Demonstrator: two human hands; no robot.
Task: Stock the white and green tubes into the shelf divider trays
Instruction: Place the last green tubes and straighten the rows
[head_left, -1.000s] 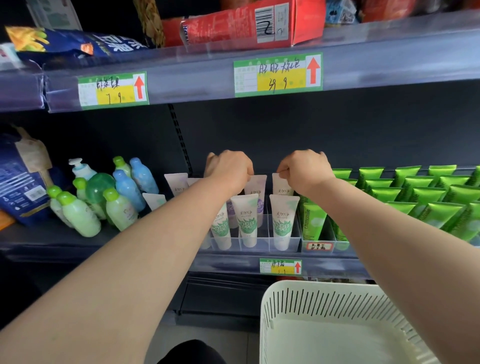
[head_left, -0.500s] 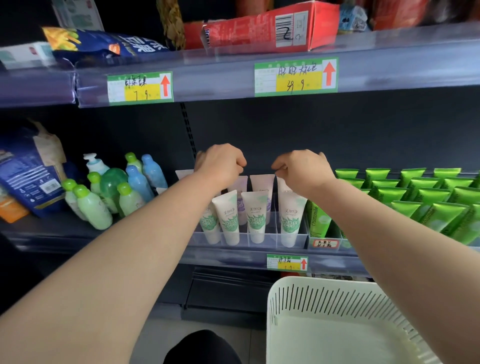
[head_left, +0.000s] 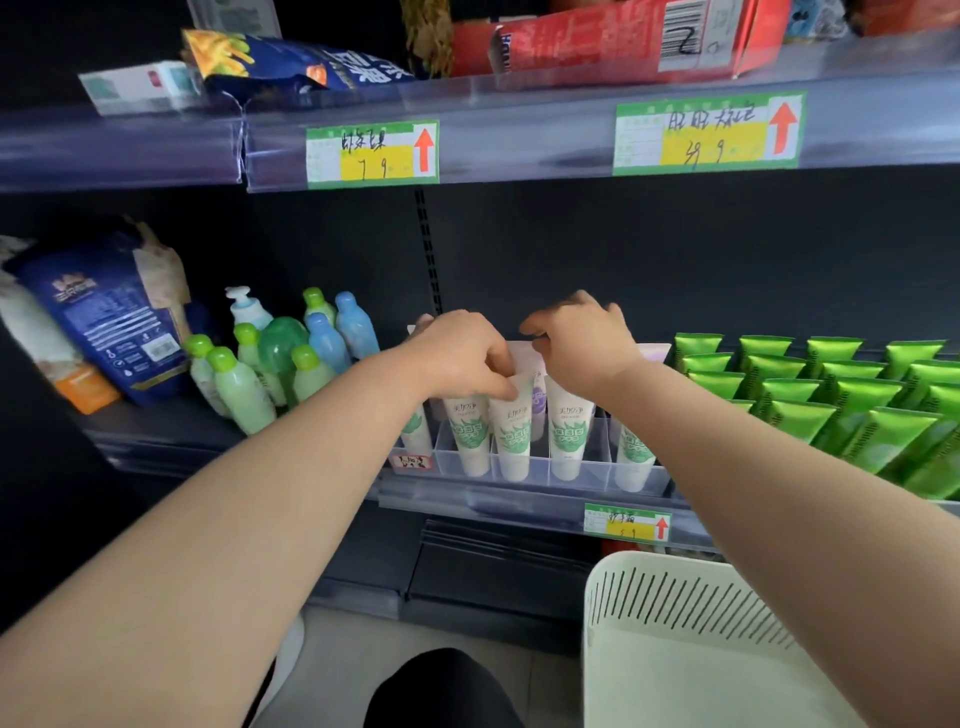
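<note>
Several white and green tubes (head_left: 566, 434) stand cap-down in a clear divider tray (head_left: 592, 470) on the middle shelf. My left hand (head_left: 460, 358) pinches the flat top of the front-row tube (head_left: 511, 439) in the tray's middle slot. Just right of it, my right hand (head_left: 584, 348) curls its fingers round the top edge of a back-row white tube with a purple label (head_left: 537, 400). The two hands almost touch above the tray. Most of the back-row tubes are hidden behind them.
Rows of bright green tubes (head_left: 841, 395) fill the shelf to the right. Green and blue bottles (head_left: 280, 358) stand to the left, beside a blue bag (head_left: 111, 317). A white slotted basket (head_left: 685, 639) sits below at the right. The upper shelf edge (head_left: 519, 130) carries price tags.
Both hands have dropped lower onto the tube tops and drawn closer together. My left hand has shifted right onto the front middle tube.
</note>
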